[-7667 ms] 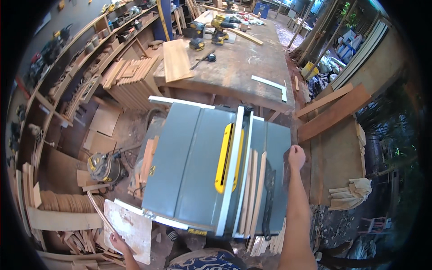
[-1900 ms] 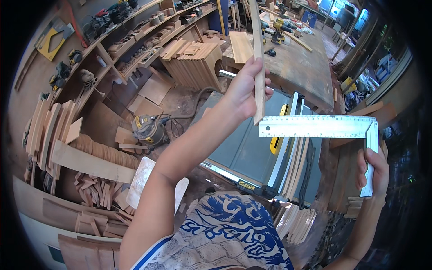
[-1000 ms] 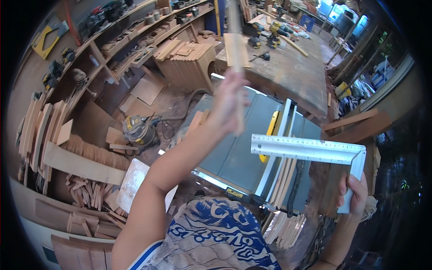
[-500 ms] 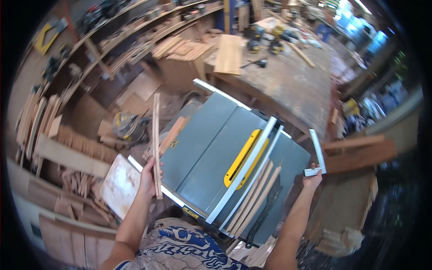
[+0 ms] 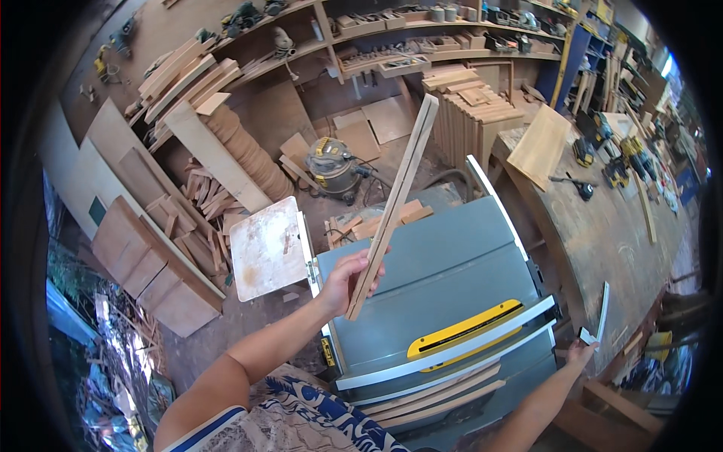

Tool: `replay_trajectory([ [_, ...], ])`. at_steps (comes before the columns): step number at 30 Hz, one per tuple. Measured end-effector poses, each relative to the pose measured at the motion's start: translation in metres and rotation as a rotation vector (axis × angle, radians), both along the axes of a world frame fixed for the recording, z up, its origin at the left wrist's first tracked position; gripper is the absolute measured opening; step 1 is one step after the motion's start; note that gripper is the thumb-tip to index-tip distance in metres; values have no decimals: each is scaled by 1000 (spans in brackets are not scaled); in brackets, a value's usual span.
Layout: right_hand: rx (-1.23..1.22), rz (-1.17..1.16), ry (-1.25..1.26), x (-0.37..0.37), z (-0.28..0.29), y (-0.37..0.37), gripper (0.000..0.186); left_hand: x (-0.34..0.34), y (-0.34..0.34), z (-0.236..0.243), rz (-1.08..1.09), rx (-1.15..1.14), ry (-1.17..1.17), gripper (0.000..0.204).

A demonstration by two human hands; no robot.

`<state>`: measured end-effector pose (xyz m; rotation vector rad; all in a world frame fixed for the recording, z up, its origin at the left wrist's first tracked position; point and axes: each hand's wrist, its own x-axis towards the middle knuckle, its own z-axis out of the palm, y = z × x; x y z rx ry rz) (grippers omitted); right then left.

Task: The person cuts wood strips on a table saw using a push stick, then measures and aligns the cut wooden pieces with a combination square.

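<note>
My left hand (image 5: 345, 285) is closed around a long wooden strip (image 5: 401, 197) with a dark line along its length; I cannot tell whether it is one grooved piece or two laid together. It is held at a slant over the grey table saw (image 5: 392, 265). My right hand (image 5: 578, 354), out past the saw's right edge, grips a metal try square (image 5: 603, 310) by its short arm, the blade pointing up. A yellow throat plate (image 5: 422, 347) and a pale metal rip fence (image 5: 384, 378) cross the saw table. Thin wooden strips (image 5: 444, 390) lie nearer me, beyond the fence.
A workbench (image 5: 602, 248) at the right bears cordless drills (image 5: 640, 162) and a board (image 5: 541, 147). A shop vacuum (image 5: 331, 167) stands on the floor behind the saw. Left of it are a whitish panel (image 5: 265, 248) and stacked timber (image 5: 184, 79). Shelves with tools line the back wall.
The view has swung to the left. My left hand has brought the wooden strip from beside the saw to over its table. My right hand still holds the try square, now beside the workbench.
</note>
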<state>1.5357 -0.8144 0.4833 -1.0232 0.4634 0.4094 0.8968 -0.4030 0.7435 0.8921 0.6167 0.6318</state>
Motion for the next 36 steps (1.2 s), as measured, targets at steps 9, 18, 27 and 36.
replay_trajectory([
  [9, 164, -247, -169, 43, 53, 79, 56, -13, 2, 3, 26, 62, 8, 62],
  [18, -216, 114, -193, -44, 82, 53, 46, -74, 19, 4, -24, 174, -51, 64],
  [27, -752, 22, -509, -224, 190, 52, 38, -278, 110, -31, 388, 283, 73, 39],
  [36, -1257, 821, -758, -775, 99, 269, 33, -646, 258, -407, 821, 43, 1140, 35],
])
